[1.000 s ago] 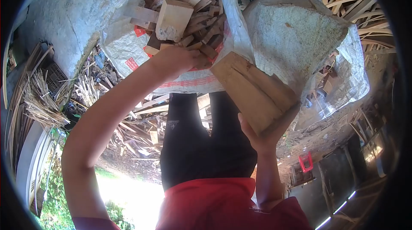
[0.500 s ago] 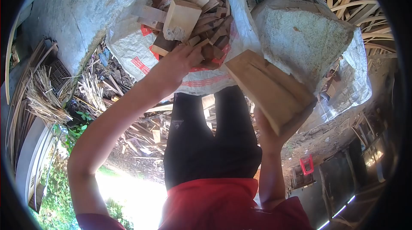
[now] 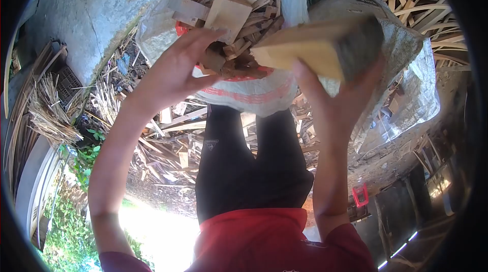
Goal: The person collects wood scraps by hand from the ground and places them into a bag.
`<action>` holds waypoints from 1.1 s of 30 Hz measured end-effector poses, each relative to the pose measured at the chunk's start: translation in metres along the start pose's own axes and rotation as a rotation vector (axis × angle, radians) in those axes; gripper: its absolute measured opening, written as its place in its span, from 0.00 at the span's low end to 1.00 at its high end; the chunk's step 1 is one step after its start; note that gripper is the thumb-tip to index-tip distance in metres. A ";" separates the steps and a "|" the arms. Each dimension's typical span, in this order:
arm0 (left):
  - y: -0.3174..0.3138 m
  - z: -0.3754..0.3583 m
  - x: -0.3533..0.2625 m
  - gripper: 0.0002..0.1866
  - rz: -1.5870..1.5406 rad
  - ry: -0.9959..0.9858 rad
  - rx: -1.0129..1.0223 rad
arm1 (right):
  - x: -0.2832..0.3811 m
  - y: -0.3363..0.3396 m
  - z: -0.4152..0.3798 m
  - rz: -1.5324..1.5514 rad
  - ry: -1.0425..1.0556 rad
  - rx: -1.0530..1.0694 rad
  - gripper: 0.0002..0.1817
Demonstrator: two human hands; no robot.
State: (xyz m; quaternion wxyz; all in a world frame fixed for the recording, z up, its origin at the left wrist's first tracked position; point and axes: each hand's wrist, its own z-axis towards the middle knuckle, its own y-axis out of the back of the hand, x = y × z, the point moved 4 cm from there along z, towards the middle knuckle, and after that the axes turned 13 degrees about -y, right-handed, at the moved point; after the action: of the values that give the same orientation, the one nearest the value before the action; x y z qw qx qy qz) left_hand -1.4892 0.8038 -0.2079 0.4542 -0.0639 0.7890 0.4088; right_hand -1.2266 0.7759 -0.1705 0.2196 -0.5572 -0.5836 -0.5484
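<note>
My right hand grips a large, thick wooden block, raised and tilted beside the mouth of a white sack; motion blurs its far end. Over the sack's near left edge is my left hand, its thumb and fingers spread apart. Brown wood shows between them, and the palm hides part of the sack. Inside the sack lie many wood offcuts, with a pale flat block on top.
A second filled sack stands at the right, partly behind the raised block. Long curved wood strips lie at the upper right. Wood scraps cover the ground around my legs. A concrete surface is at the upper left.
My right hand has lifted the large block upward and turned it more level. My left hand has drawn back leftward from the offcuts, and its fingers have spread.
</note>
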 end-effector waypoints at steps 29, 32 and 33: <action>0.006 -0.006 0.066 0.32 -0.216 0.321 -0.609 | -0.184 -0.153 0.039 -1.381 -0.286 0.620 0.15; 0.005 -0.011 0.069 0.32 -0.039 0.229 -0.596 | -0.190 -0.145 0.035 -1.372 -0.290 0.600 0.15; 0.006 -0.013 0.066 0.33 0.033 0.214 -0.571 | -0.190 -0.144 0.033 -1.368 -0.300 0.592 0.14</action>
State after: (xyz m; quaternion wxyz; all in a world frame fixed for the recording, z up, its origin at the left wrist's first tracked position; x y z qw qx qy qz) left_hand -1.5386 0.8159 -0.2516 0.3256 -0.2187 0.6865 0.6122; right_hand -1.2895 0.7599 -0.4019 -0.1107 -0.0576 -0.9453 -0.3014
